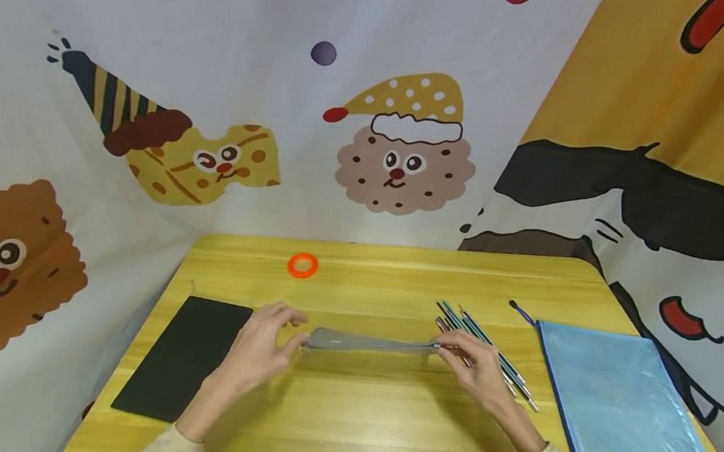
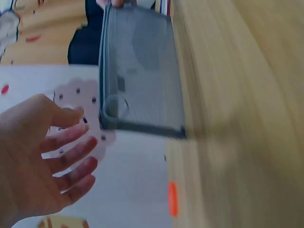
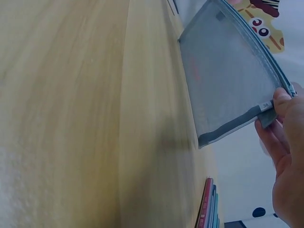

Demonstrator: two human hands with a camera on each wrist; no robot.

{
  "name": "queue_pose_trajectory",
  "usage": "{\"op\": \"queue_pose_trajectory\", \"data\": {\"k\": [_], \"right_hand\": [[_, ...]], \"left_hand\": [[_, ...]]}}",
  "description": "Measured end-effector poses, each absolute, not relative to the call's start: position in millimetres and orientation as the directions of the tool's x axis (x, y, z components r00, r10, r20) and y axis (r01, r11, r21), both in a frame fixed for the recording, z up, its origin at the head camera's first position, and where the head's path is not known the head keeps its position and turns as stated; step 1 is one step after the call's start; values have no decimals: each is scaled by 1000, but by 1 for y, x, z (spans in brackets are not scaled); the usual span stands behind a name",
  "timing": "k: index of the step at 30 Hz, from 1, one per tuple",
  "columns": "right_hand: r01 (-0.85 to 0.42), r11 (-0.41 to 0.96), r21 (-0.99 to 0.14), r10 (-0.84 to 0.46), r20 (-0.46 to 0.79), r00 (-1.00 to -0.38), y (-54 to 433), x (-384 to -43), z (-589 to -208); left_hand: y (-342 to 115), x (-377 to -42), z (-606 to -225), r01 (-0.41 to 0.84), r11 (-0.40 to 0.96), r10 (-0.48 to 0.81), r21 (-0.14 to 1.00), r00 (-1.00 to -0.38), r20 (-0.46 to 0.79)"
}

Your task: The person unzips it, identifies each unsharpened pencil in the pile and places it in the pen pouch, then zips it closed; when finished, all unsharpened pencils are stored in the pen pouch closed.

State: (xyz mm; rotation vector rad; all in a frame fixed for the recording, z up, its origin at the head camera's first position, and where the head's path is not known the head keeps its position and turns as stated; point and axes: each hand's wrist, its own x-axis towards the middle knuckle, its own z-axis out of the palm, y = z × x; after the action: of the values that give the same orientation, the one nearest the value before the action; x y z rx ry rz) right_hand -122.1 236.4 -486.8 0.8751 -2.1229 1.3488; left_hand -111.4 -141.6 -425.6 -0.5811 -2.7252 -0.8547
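A grey translucent zipper pouch is held on edge over the table, its zipper along the top. My right hand pinches its right top corner between thumb and fingers; in the right wrist view the pouch hangs from that hand, its lower edge close to the tabletop. My left hand is at the pouch's other end, fingers loosely spread. In the left wrist view a gap shows between the left hand and the pouch.
Several pencils lie beside my right hand. A blue mesh zipper bag is at the right, a black flat rectangular item at the left. An orange ring lies near the wooden table's back edge, before a cartoon-print curtain.
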Motion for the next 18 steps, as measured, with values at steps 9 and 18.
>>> {"op": "queue_pose_trajectory", "data": {"k": [9,18], "right_hand": [[-722,266,-639,-301,656,-692,237,-120,-490],[-732,233,-640,-327,658,-678,237,-118,-492]], "left_hand": [[-99,-121,-421,560,640,552,525,-811,193],[-82,-131,-425,571,574,663,587,-745,76]]}}
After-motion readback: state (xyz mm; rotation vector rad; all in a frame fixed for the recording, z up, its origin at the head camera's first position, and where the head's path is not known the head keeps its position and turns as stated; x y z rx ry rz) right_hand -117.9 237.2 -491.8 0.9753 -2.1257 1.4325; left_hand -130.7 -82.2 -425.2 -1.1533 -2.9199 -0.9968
